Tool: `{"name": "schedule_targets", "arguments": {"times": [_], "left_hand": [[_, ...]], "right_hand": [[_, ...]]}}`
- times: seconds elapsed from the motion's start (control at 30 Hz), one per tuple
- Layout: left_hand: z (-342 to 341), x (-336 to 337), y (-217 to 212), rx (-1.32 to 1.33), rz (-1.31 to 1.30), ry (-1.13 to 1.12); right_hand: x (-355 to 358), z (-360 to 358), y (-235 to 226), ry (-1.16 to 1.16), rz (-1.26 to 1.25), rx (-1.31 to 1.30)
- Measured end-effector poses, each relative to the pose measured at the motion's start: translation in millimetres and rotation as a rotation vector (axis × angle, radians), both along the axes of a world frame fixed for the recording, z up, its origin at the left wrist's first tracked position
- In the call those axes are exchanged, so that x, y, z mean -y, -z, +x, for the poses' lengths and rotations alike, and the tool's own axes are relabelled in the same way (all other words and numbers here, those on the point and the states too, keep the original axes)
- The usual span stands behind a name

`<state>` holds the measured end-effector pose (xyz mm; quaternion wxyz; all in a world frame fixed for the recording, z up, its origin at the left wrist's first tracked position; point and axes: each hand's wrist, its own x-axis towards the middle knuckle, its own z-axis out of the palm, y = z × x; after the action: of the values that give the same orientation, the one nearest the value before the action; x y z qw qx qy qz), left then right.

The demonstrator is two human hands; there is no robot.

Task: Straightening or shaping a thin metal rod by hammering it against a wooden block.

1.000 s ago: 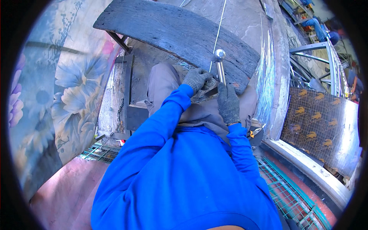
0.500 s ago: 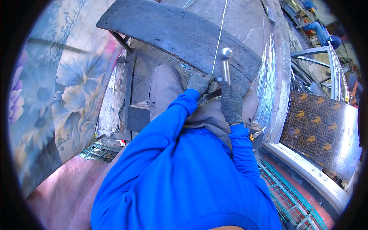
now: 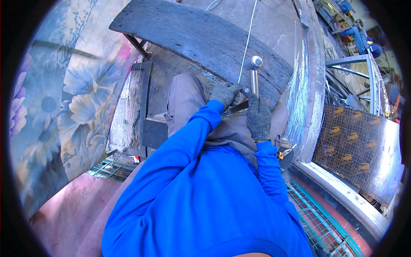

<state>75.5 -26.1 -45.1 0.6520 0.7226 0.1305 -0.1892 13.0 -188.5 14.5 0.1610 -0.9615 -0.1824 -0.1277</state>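
My gloved left hand [image 3: 225,94] is closed around the near end of a thin pale rod [image 3: 245,49], which runs away from me across the dark wooden plank [image 3: 188,32]. A small bolt head [image 3: 247,90] shows just right of its fingers. My gloved right hand [image 3: 259,118] is wrapped around a shiny metal lever [image 3: 254,81] that ends in a round ball knob [image 3: 256,62]. Between the hands, low down, lies a dark flat metal bar [image 3: 239,106]. The mechanism under the hands is mostly hidden.
Many thin shiny rods [image 3: 296,96] lie in a bundle at the right. Past them are a grey metal frame [image 3: 349,62] and a patterned dark board [image 3: 342,145]. A floral cloth [image 3: 81,94] hangs at the left. A person in blue [image 3: 361,43] is at the far right.
The ball knob and the lever in my right hand have shifted slightly right and toward me. My left hand keeps its grip on the rod in nearly the same place.
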Motion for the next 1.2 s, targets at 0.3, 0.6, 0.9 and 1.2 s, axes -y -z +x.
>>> {"name": "schedule_targets", "arguments": {"times": [0.3, 0.6, 0.9, 1.2], "left_hand": [[-1.4, -4.7, 7.1, 0.096, -0.01, 0.055], [4.5, 1.3, -5.7, -0.124, -0.078, -0.016], [2.2, -6.0, -10.4, -0.054, -0.109, 0.01], [-1.5, -0.7, -12.8, -0.235, -0.151, -0.073]], "right_hand": [[3.7, 2.4, -0.2, -0.081, 0.02, -0.037], [8.7, 8.8, 2.5, -0.132, -0.179, -0.102], [-9.4, 30.5, 7.2, 0.09, 0.034, -0.233], [-7.1, 49.6, -0.4, 0.178, 0.183, -0.171]]}}
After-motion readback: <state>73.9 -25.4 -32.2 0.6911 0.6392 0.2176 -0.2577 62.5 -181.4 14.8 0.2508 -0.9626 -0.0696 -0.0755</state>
